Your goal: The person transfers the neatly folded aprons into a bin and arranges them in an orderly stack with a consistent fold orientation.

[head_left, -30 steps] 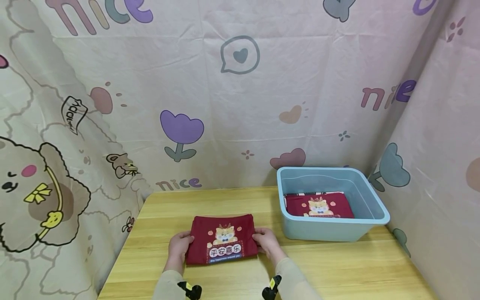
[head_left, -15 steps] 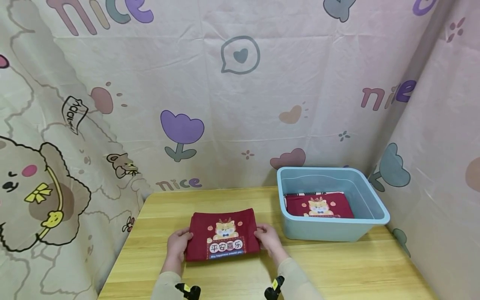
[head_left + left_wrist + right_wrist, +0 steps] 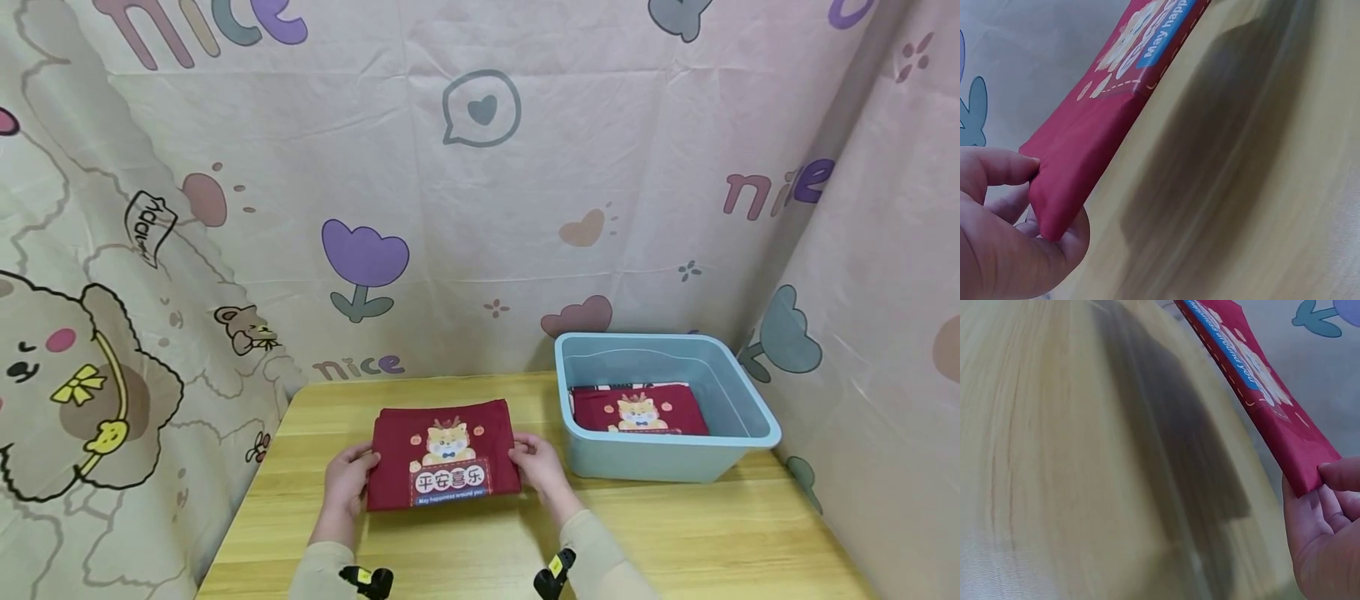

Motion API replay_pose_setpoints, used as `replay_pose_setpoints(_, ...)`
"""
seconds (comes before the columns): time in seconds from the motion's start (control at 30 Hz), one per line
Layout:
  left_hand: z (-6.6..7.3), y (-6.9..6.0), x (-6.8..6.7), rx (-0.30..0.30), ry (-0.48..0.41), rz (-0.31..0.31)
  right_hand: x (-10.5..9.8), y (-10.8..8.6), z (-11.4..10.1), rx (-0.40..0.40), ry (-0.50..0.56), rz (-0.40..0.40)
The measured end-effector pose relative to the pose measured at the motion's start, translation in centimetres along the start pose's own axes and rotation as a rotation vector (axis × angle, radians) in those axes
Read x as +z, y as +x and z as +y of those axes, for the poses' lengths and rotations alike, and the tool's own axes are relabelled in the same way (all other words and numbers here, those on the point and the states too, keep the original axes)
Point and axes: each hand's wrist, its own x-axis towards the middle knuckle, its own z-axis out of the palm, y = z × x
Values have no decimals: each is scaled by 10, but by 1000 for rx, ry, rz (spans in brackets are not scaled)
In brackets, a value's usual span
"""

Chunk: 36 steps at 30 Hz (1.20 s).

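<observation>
A folded dark red cloth (image 3: 442, 454) with a cartoon animal and lettering printed on it is held up off the table, its shadow falling below it in both wrist views. My left hand (image 3: 348, 481) pinches its left edge, thumb on top and fingers beneath. At the opposite edge my right hand (image 3: 542, 468) grips it the same way, as the right wrist view shows with the thumb over the red fabric (image 3: 1300, 453). The cloth's underside is hidden in the head view.
To the right on the wooden table (image 3: 712, 533) stands a light blue plastic bin (image 3: 637, 458). Inside it lies another red folded cloth (image 3: 637, 412) with the same print. A printed curtain (image 3: 480, 208) hangs behind and at both sides.
Both hands have lifted the folded red cloth up from near the table, and it sits higher in the head view, shifted slightly left. The bin has stayed in place.
</observation>
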Motion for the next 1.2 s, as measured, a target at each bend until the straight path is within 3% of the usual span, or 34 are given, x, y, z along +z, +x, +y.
replay_pose_setpoints(0.27, 14, -4, -1, 14, -23, -3, 2, -5, -19, -13, 5, 2)
replay_pose_setpoints(0.53, 34, -10, -3, 13, -84, -1, 7, -9, -40, -28, 85, 0)
replay_pose_setpoints(1.2, 65, -13, 3, 75, -146, 2, 6, -12, -72, -81, 28, 24)
